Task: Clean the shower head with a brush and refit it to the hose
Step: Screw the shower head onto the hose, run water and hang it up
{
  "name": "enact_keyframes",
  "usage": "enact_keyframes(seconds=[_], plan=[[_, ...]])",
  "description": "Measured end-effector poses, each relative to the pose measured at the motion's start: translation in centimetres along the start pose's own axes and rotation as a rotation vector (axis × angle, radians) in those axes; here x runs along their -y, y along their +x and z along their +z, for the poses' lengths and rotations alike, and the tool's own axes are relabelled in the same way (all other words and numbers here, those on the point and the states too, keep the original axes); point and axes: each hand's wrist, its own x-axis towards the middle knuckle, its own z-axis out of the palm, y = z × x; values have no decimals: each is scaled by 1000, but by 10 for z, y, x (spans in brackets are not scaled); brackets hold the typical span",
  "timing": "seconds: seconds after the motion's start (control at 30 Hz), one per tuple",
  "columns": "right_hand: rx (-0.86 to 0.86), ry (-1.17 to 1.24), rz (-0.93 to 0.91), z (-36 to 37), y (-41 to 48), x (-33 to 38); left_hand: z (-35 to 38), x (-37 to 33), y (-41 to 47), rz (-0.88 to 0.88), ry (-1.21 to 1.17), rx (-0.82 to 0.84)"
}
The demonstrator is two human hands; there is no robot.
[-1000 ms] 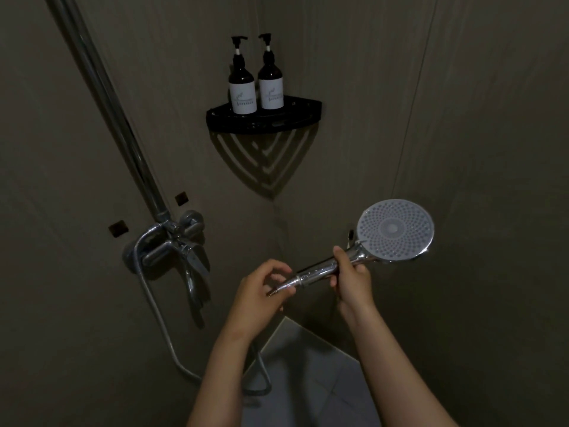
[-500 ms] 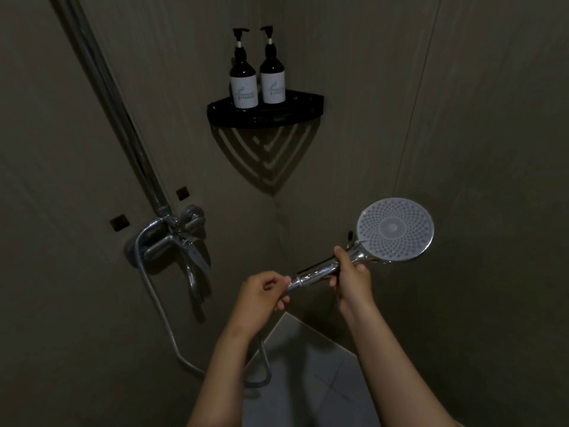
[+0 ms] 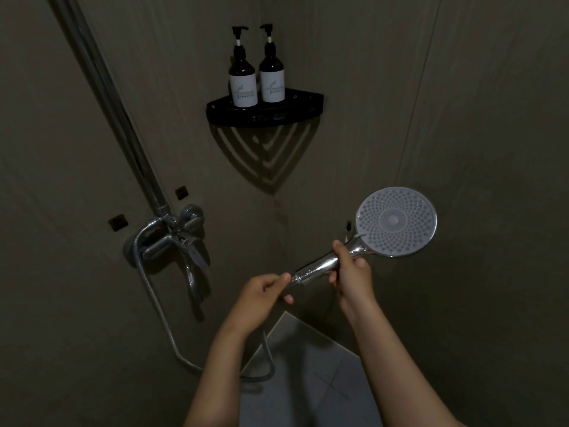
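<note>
chrome shower head (image 3: 395,224), round dotted face toward me: my right hand (image 3: 352,272) grasps its handle, my left hand (image 3: 264,291) pinches the ribbed hose (image 3: 154,298) end at the handle's base.

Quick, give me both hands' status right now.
Left hand: closed on the hose end at the handle's base.
Right hand: closed around the shower head handle.
</note>
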Motion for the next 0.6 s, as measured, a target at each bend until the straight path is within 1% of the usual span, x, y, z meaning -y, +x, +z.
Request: enact_keyframes(seconds=[0.07,0.17,0.27,0.3,0.33,0.4,0.5,0.6], plan=[[3,2,5,0,-2,1,1,1,0,29,-33,-12],[-12,22,12,1,-3,1,2,1,0,89,-104,-106],[-40,40,17,3,-2,0,4,3,0,143,7,-236],[-43,43,14,3,-2,0,4,4,1,148,33,-243],[-41,41,10,2,-2,0,3,6,1,145,31,-214],[-35,23,-9,2,0,0,0,4,1,116,-10,-88],[-10,-18,-24,1,2,-2,-3,-1,0,1,-73,57],[40,-33,-15,2,1,-4,-2,-3,1,-74,-51,166]])
